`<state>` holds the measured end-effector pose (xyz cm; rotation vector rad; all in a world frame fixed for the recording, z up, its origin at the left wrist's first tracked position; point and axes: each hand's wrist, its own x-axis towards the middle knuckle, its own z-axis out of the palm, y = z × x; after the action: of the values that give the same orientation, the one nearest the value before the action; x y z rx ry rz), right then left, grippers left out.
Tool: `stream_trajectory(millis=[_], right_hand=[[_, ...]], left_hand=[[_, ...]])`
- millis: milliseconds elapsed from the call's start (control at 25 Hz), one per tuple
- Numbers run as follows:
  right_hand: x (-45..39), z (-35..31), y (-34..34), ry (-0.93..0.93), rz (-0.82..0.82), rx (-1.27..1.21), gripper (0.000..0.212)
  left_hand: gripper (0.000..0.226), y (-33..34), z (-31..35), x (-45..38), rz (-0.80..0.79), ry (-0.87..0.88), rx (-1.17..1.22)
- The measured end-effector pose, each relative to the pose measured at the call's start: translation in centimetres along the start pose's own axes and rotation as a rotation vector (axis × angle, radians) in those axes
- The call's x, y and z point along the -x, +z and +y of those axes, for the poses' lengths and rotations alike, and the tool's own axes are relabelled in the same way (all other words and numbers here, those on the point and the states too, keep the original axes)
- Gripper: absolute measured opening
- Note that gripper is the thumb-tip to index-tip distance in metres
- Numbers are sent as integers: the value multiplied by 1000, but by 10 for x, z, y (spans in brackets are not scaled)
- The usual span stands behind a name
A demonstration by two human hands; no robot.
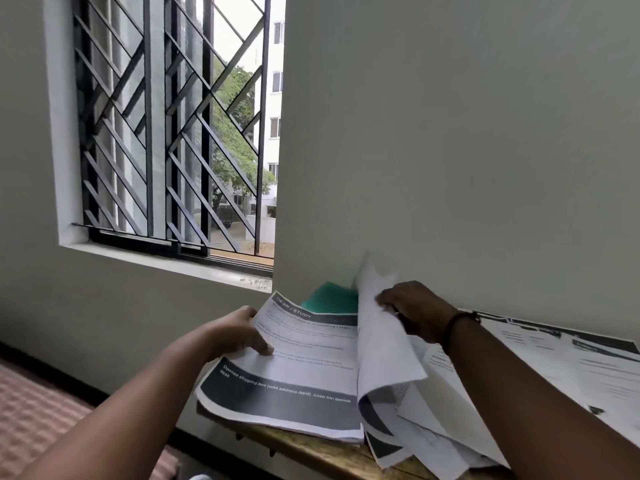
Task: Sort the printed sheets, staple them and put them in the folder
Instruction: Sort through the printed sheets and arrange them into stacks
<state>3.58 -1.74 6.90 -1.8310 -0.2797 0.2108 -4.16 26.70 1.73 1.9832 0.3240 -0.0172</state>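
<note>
Gripping the near-left edge of a printed stack [291,372], the left hand [239,336] has its thumb on the top page headed "DESK / STUDY". The right hand [417,311] pinches one lifted sheet [384,344], curled upright. Loose pages [450,434] fan beneath it; more sheets [571,368] lie beyond the right forearm. One green folder [332,299] peeks out behind the stack. Sorting looks underway; stapling and filing remain, and no stapler shows.

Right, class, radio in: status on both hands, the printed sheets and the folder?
Left hand grips sheet stack. Right hand lifts a turned sheet. Green folder behind, partly covered. No stapler visible.
</note>
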Motion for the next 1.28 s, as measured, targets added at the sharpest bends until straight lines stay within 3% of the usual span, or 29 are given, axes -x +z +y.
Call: stream_trajectory(millis=[40, 120, 200, 440, 560, 640, 800, 920, 1040, 1160, 1280], right_hand=[[3, -1, 11, 14, -94, -6, 17], [4, 3, 25, 52, -246, 52, 39], [5, 8, 31, 58, -285, 124, 52], [28, 2, -28, 0, -195, 225, 42], [47, 8, -92, 11, -61, 524, 35], [63, 21, -134, 75, 20, 749, 39], [107, 48, -165, 49, 50, 1100, 78], [145, 68, -148, 3, -6, 1130, 85], [173, 92, -123, -96, -49, 1145, 101], [192, 107, -111, -178, -55, 1126, 81], [204, 112, -109, -309, -41, 1123, 63]], left_hand=[[64, 0, 1, 2, -7, -1, 5], [62, 0, 3, 4, -12, -5, 18], [63, 1, 1, 2, -11, -8, -3], [71, 6, 3, 4, -23, -17, -114], [95, 7, 6, 3, 160, -62, -511], [89, 22, 22, 2, 263, -10, -684], [70, 89, 76, 2, 118, 250, -574], [62, 158, 110, 11, 11, 391, -567], [68, 217, 126, 19, -57, 411, -694], [72, 247, 122, 18, -73, 304, -715], [77, 252, 117, 18, 21, 228, -659]])
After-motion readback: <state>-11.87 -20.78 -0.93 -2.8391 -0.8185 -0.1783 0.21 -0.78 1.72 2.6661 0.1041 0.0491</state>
